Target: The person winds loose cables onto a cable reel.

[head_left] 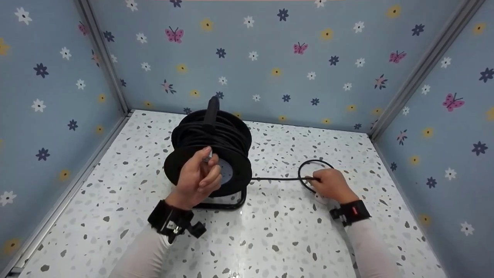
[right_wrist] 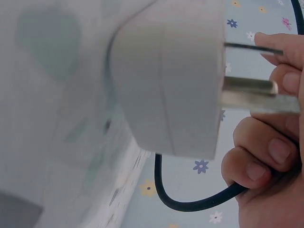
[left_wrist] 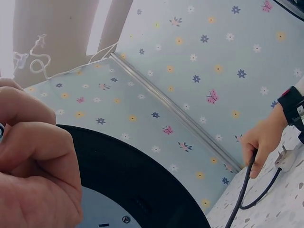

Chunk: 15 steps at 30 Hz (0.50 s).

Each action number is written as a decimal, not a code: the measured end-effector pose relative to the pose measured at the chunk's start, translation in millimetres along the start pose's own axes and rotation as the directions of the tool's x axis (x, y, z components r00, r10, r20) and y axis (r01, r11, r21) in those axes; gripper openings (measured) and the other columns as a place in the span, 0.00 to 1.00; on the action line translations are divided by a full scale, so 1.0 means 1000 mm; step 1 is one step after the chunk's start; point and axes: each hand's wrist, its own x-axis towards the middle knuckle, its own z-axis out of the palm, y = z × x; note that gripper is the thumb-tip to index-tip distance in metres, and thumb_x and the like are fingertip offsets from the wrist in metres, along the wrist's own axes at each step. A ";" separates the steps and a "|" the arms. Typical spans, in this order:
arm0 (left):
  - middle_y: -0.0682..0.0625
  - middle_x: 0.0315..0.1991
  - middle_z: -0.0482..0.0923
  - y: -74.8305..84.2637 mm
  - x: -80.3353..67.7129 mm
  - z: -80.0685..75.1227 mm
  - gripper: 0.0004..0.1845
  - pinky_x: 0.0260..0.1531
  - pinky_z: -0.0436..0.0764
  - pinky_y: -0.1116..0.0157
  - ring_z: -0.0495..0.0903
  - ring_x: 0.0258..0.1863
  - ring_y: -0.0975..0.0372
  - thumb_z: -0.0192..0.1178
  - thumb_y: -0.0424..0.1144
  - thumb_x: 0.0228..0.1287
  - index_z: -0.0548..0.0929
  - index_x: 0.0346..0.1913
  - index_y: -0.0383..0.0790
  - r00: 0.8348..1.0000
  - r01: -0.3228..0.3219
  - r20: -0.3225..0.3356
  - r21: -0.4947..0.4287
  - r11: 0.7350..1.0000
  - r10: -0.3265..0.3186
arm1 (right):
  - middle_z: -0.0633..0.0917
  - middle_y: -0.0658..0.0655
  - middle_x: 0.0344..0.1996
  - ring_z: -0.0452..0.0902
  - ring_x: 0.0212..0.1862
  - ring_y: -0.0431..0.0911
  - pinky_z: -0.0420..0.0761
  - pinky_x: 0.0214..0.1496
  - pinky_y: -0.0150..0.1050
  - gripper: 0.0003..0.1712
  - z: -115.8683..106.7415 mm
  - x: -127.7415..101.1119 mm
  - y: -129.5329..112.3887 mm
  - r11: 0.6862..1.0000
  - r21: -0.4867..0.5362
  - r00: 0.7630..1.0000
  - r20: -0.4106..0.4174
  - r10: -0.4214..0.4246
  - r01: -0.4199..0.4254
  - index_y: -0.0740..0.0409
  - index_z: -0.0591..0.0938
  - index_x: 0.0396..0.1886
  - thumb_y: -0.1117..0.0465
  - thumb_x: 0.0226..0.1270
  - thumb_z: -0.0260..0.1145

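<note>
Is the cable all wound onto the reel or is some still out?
Some is out: the cable runs from the reel to a loop under the right hand.

Left hand (head_left: 198, 178) covers the reel's (head_left: 210, 154) crank knob; plug (right_wrist: 168, 78) blurs up close at the right wrist, and right hand (head_left: 331, 184) hides it from above.

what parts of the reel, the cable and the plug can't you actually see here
- Crank knob: head view, hidden inside the left hand.
- Reel: left wrist view, cut off by the bottom edge and the hand.
- Plug: head view, hidden under the right hand.
- Cable: right wrist view, plug blurred, too close.
</note>
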 end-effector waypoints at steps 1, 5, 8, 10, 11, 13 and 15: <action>0.56 0.13 0.65 -0.001 0.001 0.001 0.23 0.12 0.49 0.67 0.47 0.10 0.63 0.40 0.52 0.95 0.74 0.37 0.48 1.000 0.003 -0.009 0.015 1.000 -0.003 | 0.68 0.41 0.14 0.64 0.20 0.40 0.65 0.27 0.38 0.27 0.000 0.000 -0.001 1.000 0.000 1.000 0.008 0.000 0.000 0.44 0.72 0.17 0.56 0.75 0.75; 0.58 0.13 0.70 -0.009 0.007 0.003 0.22 0.11 0.50 0.67 0.50 0.09 0.64 0.43 0.52 0.94 0.74 0.36 0.48 0.999 0.023 -0.044 0.079 0.997 -0.020 | 0.69 0.41 0.14 0.65 0.20 0.40 0.66 0.27 0.39 0.27 0.001 0.000 -0.003 0.999 0.021 0.999 0.029 0.023 -0.024 0.44 0.72 0.17 0.56 0.75 0.75; 0.58 0.13 0.71 -0.018 0.013 0.005 0.21 0.11 0.51 0.68 0.53 0.09 0.66 0.45 0.52 0.93 0.74 0.36 0.48 0.997 0.049 -0.073 0.120 0.992 -0.041 | 0.69 0.41 0.15 0.65 0.21 0.41 0.66 0.28 0.39 0.27 0.000 -0.002 -0.002 1.000 0.023 1.000 0.019 0.021 -0.021 0.44 0.72 0.17 0.58 0.74 0.75; 0.59 0.13 0.71 -0.026 0.017 0.006 0.21 0.11 0.53 0.69 0.56 0.10 0.68 0.46 0.51 0.93 0.74 0.36 0.48 0.994 0.065 -0.101 0.148 0.987 -0.050 | 0.68 0.42 0.15 0.64 0.21 0.41 0.66 0.29 0.39 0.27 0.001 -0.002 -0.002 1.000 0.014 1.000 0.004 0.002 -0.002 0.45 0.71 0.17 0.58 0.74 0.76; 0.59 0.13 0.71 -0.030 0.018 0.006 0.20 0.11 0.54 0.69 0.57 0.10 0.68 0.46 0.50 0.92 0.74 0.36 0.47 0.991 0.074 -0.118 0.161 0.984 -0.056 | 0.68 0.42 0.15 0.64 0.21 0.41 0.65 0.29 0.39 0.27 0.001 -0.002 -0.002 1.000 0.009 1.000 -0.004 -0.009 0.009 0.45 0.71 0.17 0.58 0.74 0.76; 0.59 0.13 0.70 -0.039 0.021 0.006 0.19 0.11 0.56 0.70 0.60 0.10 0.69 0.47 0.49 0.92 0.74 0.35 0.47 0.986 0.097 -0.152 0.188 0.977 -0.068 | 0.68 0.42 0.15 0.64 0.22 0.41 0.65 0.29 0.40 0.27 0.001 -0.001 -0.003 1.000 0.003 0.999 -0.013 -0.030 0.030 0.46 0.71 0.17 0.58 0.74 0.76; 0.59 0.13 0.68 -0.048 0.023 0.005 0.19 0.11 0.58 0.71 0.61 0.10 0.70 0.47 0.47 0.91 0.73 0.35 0.46 0.980 0.122 -0.180 0.221 0.968 -0.082 | 0.68 0.42 0.15 0.64 0.21 0.41 0.66 0.30 0.40 0.27 0.002 0.000 -0.006 0.999 0.000 0.999 -0.017 -0.048 0.048 0.46 0.71 0.17 0.57 0.74 0.76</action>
